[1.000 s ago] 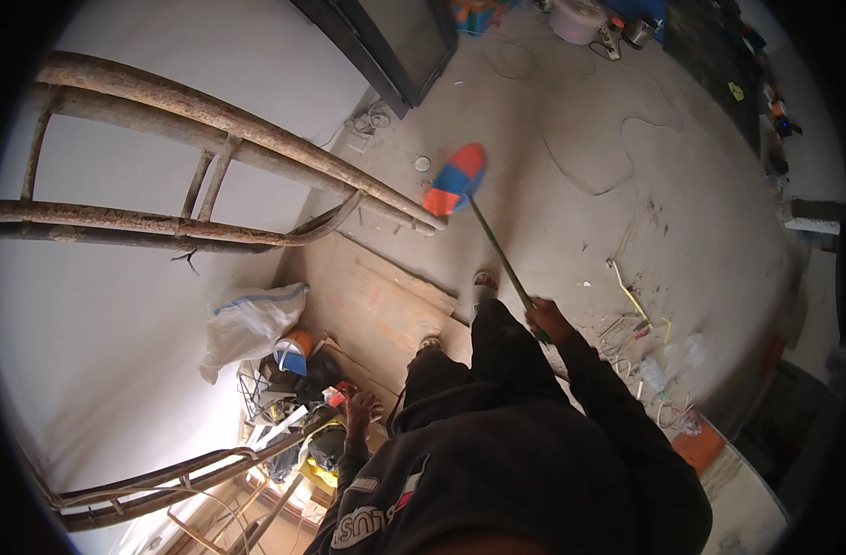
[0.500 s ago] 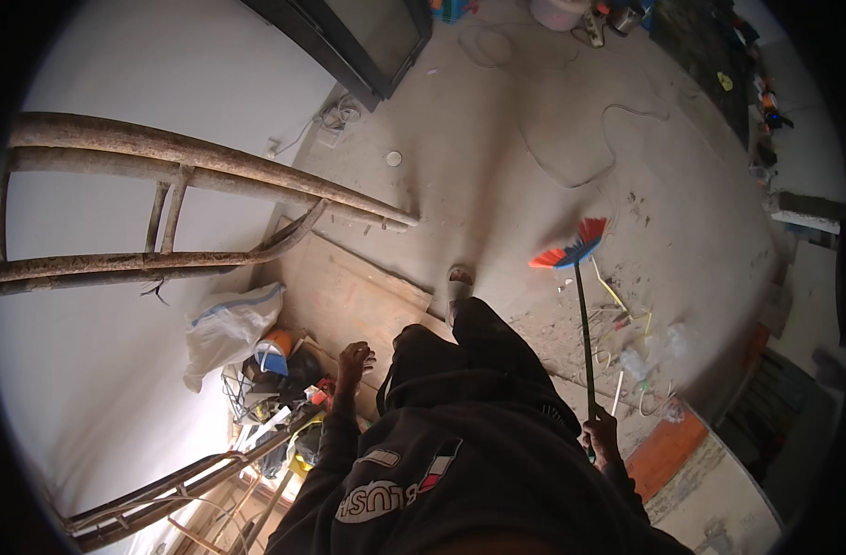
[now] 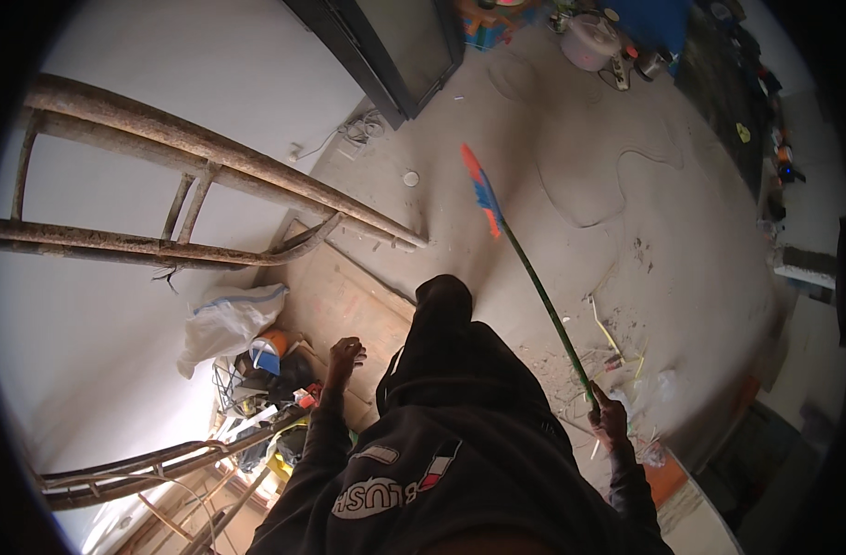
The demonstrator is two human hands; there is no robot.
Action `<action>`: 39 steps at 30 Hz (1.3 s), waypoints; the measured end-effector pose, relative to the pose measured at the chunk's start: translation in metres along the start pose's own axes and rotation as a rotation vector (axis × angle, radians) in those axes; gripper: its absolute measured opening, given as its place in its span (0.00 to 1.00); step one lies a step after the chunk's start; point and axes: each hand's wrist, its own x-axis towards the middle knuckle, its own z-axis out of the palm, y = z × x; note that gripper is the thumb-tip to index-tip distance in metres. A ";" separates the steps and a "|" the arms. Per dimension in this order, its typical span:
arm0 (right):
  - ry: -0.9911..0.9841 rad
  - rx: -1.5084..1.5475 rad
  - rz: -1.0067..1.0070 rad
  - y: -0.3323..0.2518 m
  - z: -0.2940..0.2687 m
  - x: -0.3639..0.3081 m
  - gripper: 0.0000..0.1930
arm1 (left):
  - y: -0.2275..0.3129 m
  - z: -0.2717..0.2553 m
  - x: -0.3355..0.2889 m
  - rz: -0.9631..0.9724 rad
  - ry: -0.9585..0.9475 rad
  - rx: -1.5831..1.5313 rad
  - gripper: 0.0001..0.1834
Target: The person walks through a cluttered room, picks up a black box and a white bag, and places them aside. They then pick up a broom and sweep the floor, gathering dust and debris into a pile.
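Note:
My right hand is closed around the dark green handle of a broom. The broom slants away up and to the left; its red and blue bristle head is over the dusty floor in front of me. At my left side, my left hand hangs with its fingers curled in. Something pale shows at the fingertips, too small to make out. Below the broom handle, on the right, lie sweepings of dirt, yellow strips and clear plastic scraps.
A rusty metal frame leans along the left wall. Beside it are a wooden board, a white sack and a heap of odds and ends. A dark-framed door and a pink pot stand ahead. A thin cable trails over the floor.
The broom head has swung from the right across to the left and farther ahead, turning as it went. My right hand has risen slightly. One knee has come up as I step.

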 end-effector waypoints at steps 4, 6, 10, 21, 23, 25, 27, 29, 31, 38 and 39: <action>0.049 -0.154 -0.158 -0.008 -0.044 0.054 0.37 | -0.011 -0.003 -0.001 -0.046 0.019 -0.001 0.14; -0.012 -0.174 -0.120 -0.015 -0.059 0.089 0.38 | -0.009 0.000 0.000 -0.093 0.032 -0.011 0.14; -0.071 -0.261 -0.139 -0.039 -0.086 0.154 0.37 | -0.006 0.006 0.016 -0.098 0.045 -0.039 0.13; -0.100 -0.600 -0.593 -0.111 -0.156 0.329 0.31 | 0.066 0.051 0.050 -0.136 0.066 -0.214 0.14; -0.111 -0.640 -0.663 -0.134 -0.168 0.363 0.31 | 0.082 0.053 0.052 -0.122 0.115 -0.238 0.15; -0.148 -0.622 -0.690 -0.150 -0.171 0.396 0.33 | 0.095 0.057 0.052 -0.118 0.162 -0.272 0.16; -0.157 -0.668 -0.749 -0.180 -0.175 0.426 0.32 | 0.102 0.060 0.048 -0.133 0.217 -0.316 0.16; -0.131 -0.704 -0.845 -0.206 -0.179 0.457 0.30 | 0.104 0.067 0.046 -0.150 0.244 -0.342 0.17; -0.129 -0.722 -0.935 -0.231 -0.178 0.491 0.28 | 0.101 0.078 0.039 -0.186 0.285 -0.385 0.17; -0.056 -0.713 -1.289 -0.307 -0.135 0.630 0.26 | 0.090 0.145 0.012 -0.230 0.479 -0.634 0.18; -0.081 -0.732 -1.297 -0.319 -0.129 0.647 0.27 | 0.093 0.165 0.009 -0.232 0.516 -0.675 0.18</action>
